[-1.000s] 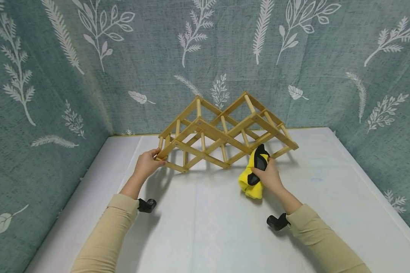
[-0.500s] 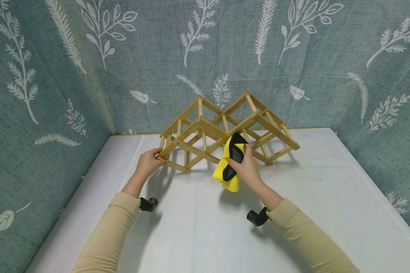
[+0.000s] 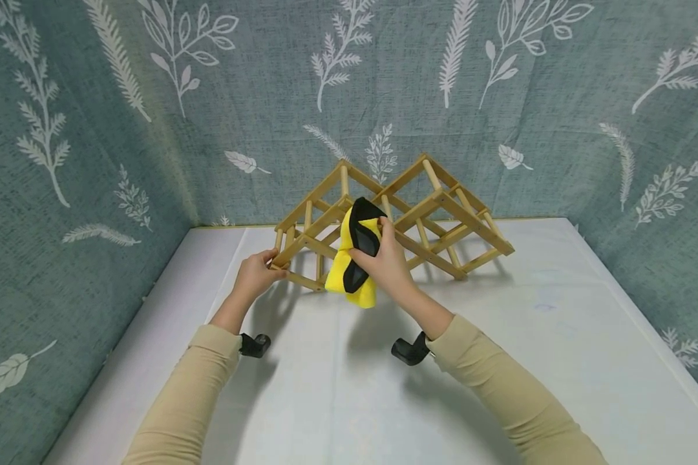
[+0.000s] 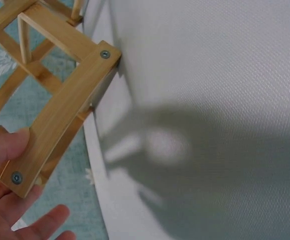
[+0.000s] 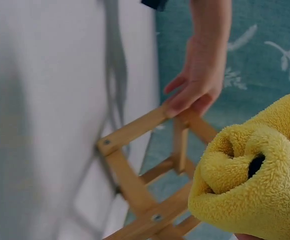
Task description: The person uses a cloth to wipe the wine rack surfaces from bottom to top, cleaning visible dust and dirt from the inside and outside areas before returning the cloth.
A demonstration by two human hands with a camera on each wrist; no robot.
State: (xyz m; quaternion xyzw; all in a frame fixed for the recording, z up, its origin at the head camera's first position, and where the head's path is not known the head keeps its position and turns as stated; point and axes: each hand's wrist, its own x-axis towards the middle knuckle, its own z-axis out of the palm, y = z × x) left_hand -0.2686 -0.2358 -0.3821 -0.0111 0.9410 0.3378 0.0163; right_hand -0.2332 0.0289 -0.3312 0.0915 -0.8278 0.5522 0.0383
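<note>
A wooden lattice rack [image 3: 475,223], with crossed slats, round dowels and two peaks, stands on the white surface. My left hand [image 3: 254,278] pinches the lower left end of it; in the left wrist view the thumb lies on one side of the screwed slat [image 4: 60,116] and fingers on the other. In my right hand [image 3: 391,265] is a bunched yellow terry cloth [image 3: 338,274] with black and dark grey patches. This cloth is held up in front of the rack's left half and overlaps its slats in the head view. Its rolled, fuzzy end fills the right wrist view's lower right.
Grey-green fabric [image 3: 256,123] with white leaf prints hangs behind and on both sides. The white tabletop [image 3: 337,387] extends in front of the rack and to both sides. Small black devices [image 3: 410,351] are strapped at both wrists.
My right hand has moved left with the yellow cloth, from low near the rack's right part to its left half, rising slightly. The left hand keeps its grip on the rack's end.
</note>
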